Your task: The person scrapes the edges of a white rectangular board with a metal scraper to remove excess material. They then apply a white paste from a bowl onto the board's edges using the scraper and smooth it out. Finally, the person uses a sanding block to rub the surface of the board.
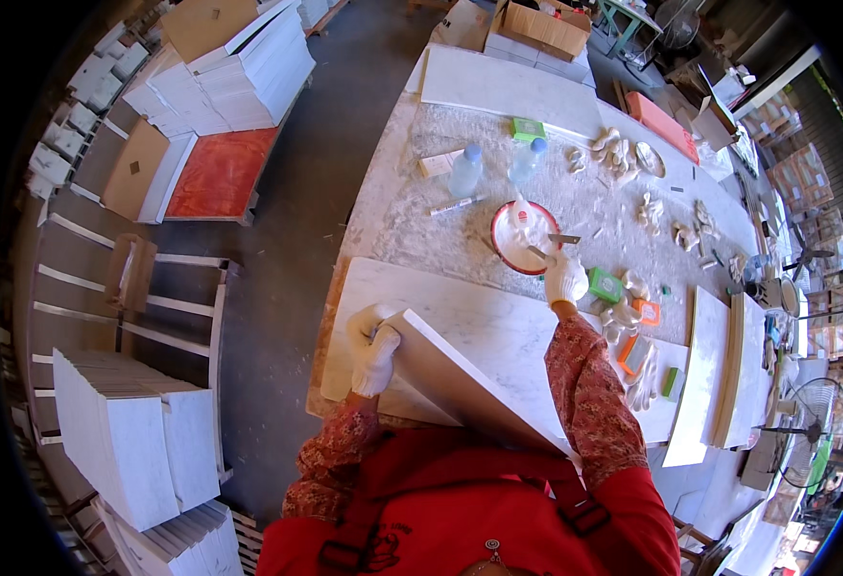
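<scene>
My gloved left hand is closed around the upper left corner of a white marble tile, which stands tilted on edge against my front. Beneath it a larger marble slab lies flat on the table. At the near right rim of a red-rimmed white plate, my gloved right hand is closed on a putty knife. Another small blade shows beside it; whether it is a separate tool I cannot tell. White paste lies in the plate, with a white and red tube partly over it.
Beyond the plate stand two clear bottles. Green boxes, orange boxes and crumpled gloves lie to the right, near leaning slabs. Stacked tiles stand at left beside a pallet frame.
</scene>
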